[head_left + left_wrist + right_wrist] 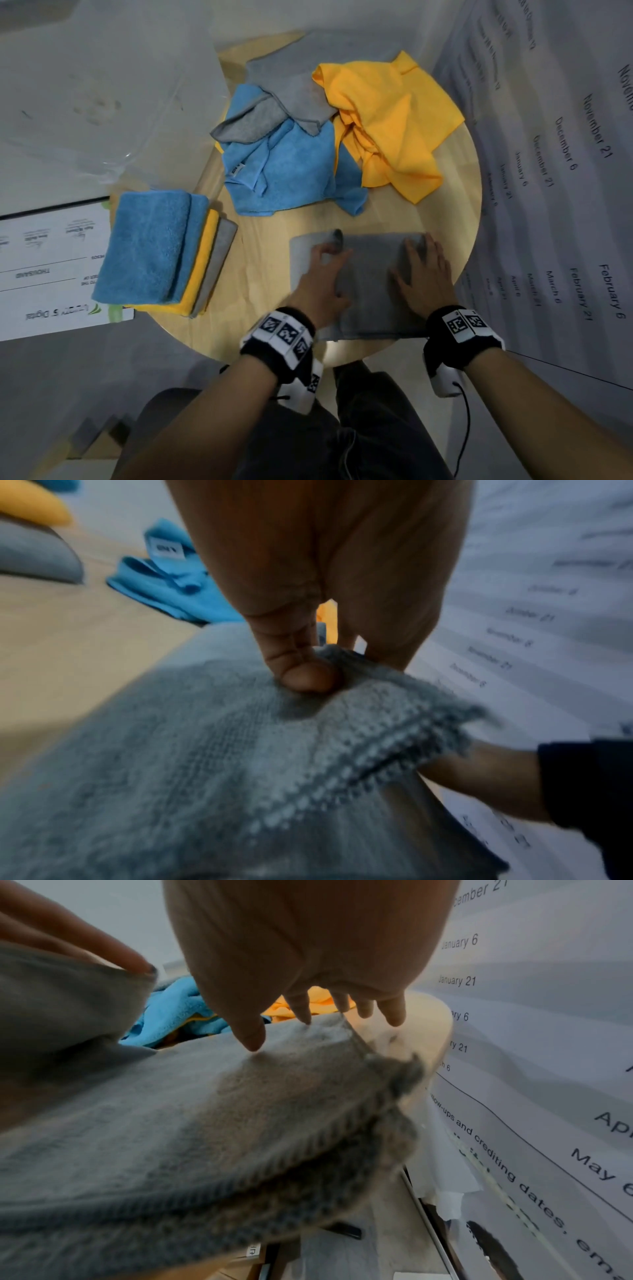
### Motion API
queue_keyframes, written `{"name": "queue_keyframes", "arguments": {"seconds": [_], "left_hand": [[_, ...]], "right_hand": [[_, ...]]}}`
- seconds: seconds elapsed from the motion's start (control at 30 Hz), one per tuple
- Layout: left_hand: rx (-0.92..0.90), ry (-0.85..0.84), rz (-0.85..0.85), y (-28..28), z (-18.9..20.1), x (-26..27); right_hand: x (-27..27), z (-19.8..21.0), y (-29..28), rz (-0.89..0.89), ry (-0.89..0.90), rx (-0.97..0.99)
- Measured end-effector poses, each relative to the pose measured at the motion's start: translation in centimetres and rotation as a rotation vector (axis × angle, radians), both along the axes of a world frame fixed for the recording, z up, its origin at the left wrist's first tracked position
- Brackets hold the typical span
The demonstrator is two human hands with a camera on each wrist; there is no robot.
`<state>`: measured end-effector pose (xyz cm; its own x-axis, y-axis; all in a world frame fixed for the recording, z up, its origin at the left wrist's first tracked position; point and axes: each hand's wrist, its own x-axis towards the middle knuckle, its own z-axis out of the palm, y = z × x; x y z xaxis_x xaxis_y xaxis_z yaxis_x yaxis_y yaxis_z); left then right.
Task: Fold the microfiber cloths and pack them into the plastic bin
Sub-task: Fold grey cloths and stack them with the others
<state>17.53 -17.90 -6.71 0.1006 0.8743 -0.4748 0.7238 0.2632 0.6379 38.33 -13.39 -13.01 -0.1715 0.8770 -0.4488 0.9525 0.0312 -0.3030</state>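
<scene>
Grey cloth (370, 274) lying on the round tabletop (267, 246) at 6 o'clock, partly folded, its near edge reaching the tabletop rim. The left hand (322, 277) pinches a raised corner of the cloth between thumb and fingers; the right hand (423, 274) lies flat on it with fingers spread, pressing but gripping nothing. Risks, as judged: the pinched corner could slip from the left hand while it is carried across, leaving a skewed fold; if the right hand lifts too soon, the lower layer may drag and bunch; the near edge, lying at the rim, could slide off the tabletop toward the lap. Count: one folded stack (161, 250) at 9 o'clock showing about four layers by edge colour (two blue, one yellow, one grey; the exact number cannot be told); one loose heap at 12 o'clock holding a blue cloth (291, 171), a yellow cloth (390, 120) and a grey cloth (291, 99), possibly more beneath; one cloth in hand. The clear plastic at 10 o'clock (102, 85) may be the bin; no cloth lies in it.
</scene>
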Motion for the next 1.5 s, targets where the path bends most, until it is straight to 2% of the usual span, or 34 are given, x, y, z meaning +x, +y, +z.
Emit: {"name": "queue_keyframes", "arguments": {"seconds": [0.13, 0.2, 0.27, 0.33, 0.4, 0.43, 0.5, 0.57, 0.63, 0.7, 0.8, 1.03, 1.17, 1.23, 1.33, 1.4, 1.43, 1.5], "left_hand": [[-0.04, 0.055, -0.071, 0.9, -1.1, 2.8], [-0.054, 0.037, -0.09, 1.1, -1.8, 3.0], [0.006, -0.036, -0.1, 1.1, -2.2, 2.3], [0.185, -0.082, 0.017, 1.6, -2.4, 0.5], [0.355, -0.005, 0.151, 2.5, -2.6, -2.1], [0.377, 0.046, 0.181, 3.1, -2.6, -3.4], [0.24, 0.185, 0.09, 4.7, -2.9, -5.5], [0.046, 0.322, -0.117, 6.2, -3.3, -6.9], [0.007, 0.276, -0.234, 7.1, -3.6, -7.6], [0.061, 0.178, -0.284, 7.8, -3.6, -8.0], [0.037, 0.156, -0.345, 8.6, -2.9, -8.2], [-0.075, 0.165, -0.284, 9.1, -3.1, -9.3], [-0.048, 0.199, -0.223, 8.2, -4.5, -8.5], [0.036, 0.179, -0.153, 7.3, -5.1, -8.0], [0.338, 0.241, -0.113, 5.3, -5.1, -7.1], [0.5, 0.328, -0.178, 3.7, -4.5, -6.2], [0.531, 0.346, -0.248, 2.9, -4.6, -5.9], [0.457, 0.372, -0.428, 1.4, -5.2, -5.7]], "right_hand": [[-0.4, 0.3, -0.1, 0.083, 0.107, 0.142], [-1.5, 0.7, -0.1, 0.069, 0.191, 0.188], [-2.9, 1.2, -0.1, 0.028, 0.309, 0.112], [-4.0, 1.1, -0.1, -0.014, 0.349, -0.025], [-5.0, 1.0, 0.1, -0.065, 0.328, -0.159], [-5.4, 1.1, 0.2, -0.105, 0.326, -0.21], [-6.1, 1.0, 0.7, -0.161, 0.339, -0.234], [-6.7, 1.0, 1.1, -0.165, 0.334, -0.235], [-7.3, 0.7, 1.5, -0.195, 0.344, -0.272], [-7.9, 0.2, 1.7, -0.215, 0.335, -0.282], [-8.6, -0.2, 1.7, -0.171, 0.267, -0.285], [-8.5, -0.4, 1.7, -0.11, 0.224, -0.187], [-8.6, -0.4, 1.8, -0.159, 0.244, -0.188], [-8.6, -0.1, 1.6, -0.201, 0.283, -0.158], [-8.1, 0.9, 0.3, -0.097, 0.275, 0.042], [-7.8, 1.4, -0.7, 0.086, 0.227, 0.214], [-7.7, 1.2, -1.0, 0.213, 0.182, 0.257], [-7.4, 0.8, -0.8, 0.446, 0.033, 0.179]]}}
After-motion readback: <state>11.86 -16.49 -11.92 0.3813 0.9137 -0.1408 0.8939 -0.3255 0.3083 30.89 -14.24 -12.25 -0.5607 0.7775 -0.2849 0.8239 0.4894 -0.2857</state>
